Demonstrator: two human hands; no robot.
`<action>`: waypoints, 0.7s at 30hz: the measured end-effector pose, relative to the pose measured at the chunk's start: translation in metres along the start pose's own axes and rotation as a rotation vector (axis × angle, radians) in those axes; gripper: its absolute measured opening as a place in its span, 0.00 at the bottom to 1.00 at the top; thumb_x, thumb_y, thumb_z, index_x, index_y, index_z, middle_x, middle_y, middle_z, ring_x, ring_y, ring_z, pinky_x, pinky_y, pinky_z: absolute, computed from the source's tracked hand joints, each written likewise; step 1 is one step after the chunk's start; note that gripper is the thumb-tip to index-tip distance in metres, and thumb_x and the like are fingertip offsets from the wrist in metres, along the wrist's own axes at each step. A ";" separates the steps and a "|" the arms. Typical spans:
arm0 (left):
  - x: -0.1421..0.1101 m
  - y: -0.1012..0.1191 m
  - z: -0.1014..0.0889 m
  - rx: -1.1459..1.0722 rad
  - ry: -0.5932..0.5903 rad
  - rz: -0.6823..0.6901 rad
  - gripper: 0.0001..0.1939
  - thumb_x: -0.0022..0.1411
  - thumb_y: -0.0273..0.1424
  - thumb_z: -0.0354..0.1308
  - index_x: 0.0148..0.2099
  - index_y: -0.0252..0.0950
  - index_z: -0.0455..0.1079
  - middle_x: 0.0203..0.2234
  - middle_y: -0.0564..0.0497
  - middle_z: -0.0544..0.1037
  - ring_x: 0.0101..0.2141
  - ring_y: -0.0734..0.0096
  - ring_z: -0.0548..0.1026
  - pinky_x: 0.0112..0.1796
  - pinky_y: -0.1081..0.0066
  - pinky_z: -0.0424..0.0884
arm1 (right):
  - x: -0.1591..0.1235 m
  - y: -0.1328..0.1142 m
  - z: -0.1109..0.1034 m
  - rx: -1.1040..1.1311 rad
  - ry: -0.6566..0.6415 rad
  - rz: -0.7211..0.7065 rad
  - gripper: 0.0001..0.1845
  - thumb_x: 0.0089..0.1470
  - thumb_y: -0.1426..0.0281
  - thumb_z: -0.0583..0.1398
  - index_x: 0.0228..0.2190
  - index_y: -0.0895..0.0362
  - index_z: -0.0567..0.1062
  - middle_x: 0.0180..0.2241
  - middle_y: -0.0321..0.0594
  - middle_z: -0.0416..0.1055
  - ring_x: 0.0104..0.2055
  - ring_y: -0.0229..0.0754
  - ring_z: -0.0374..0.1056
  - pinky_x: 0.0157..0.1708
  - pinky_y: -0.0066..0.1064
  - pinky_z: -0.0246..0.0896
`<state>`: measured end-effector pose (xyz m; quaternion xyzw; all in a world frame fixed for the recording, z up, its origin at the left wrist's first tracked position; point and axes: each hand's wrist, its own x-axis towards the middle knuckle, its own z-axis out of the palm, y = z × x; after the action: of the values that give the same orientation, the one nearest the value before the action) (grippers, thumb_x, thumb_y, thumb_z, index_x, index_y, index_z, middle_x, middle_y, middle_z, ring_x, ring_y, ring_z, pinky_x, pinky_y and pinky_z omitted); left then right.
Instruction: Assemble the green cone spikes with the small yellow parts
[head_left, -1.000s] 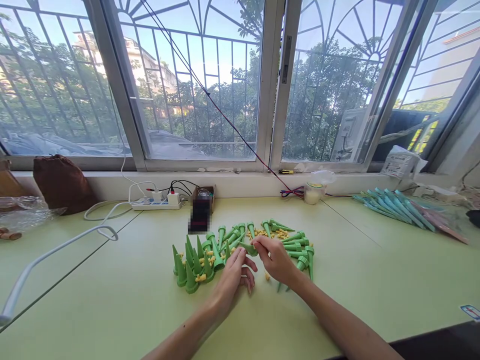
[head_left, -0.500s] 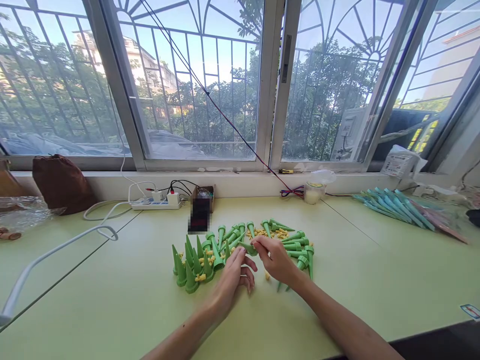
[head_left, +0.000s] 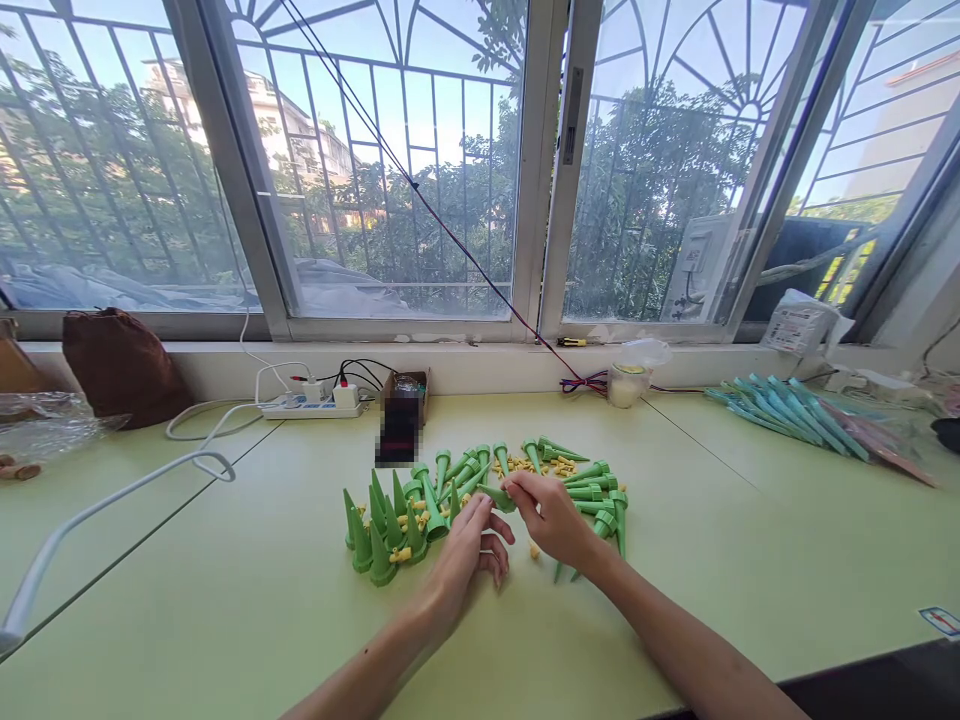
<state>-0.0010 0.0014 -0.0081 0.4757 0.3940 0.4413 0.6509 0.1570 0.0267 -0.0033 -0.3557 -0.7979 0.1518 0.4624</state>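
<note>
Pointing left, green spike (head_left: 496,496) slants, pinched by right hand (head_left: 553,520); left hand (head_left: 466,545), grip unclear.

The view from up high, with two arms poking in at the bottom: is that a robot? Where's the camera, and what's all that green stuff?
No robot here! Those are a person's bare hands. The camera sits on the person's head, looking forward and down, so you see about what they would see.

The fingers of the right hand hold a small green cone. The left hand is right beside it; I can't tell how firmly it touches.

On the pale green table are more green pieces, some standing with tips up, others lying down, with little yellow parts among them. Farther back are a brown bag and a jar, near the window.
</note>
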 end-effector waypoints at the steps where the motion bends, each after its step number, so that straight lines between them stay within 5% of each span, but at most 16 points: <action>1: 0.000 0.000 0.000 -0.001 0.002 0.001 0.22 0.61 0.53 0.54 0.36 0.39 0.58 0.29 0.53 0.75 0.17 0.77 0.70 0.18 0.76 0.64 | 0.000 0.000 0.000 0.000 -0.002 0.003 0.18 0.70 0.65 0.48 0.31 0.56 0.71 0.26 0.36 0.66 0.27 0.37 0.58 0.30 0.29 0.52; 21: 0.001 0.001 0.000 0.001 -0.027 0.010 0.21 0.62 0.52 0.54 0.36 0.39 0.59 0.26 0.54 0.74 0.17 0.76 0.70 0.18 0.76 0.64 | 0.000 0.001 0.000 -0.018 0.002 -0.001 0.18 0.69 0.66 0.48 0.27 0.56 0.67 0.23 0.34 0.61 0.26 0.37 0.55 0.28 0.29 0.50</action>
<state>-0.0008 0.0020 -0.0073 0.4838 0.3830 0.4381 0.6537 0.1571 0.0274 -0.0037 -0.3595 -0.7989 0.1439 0.4601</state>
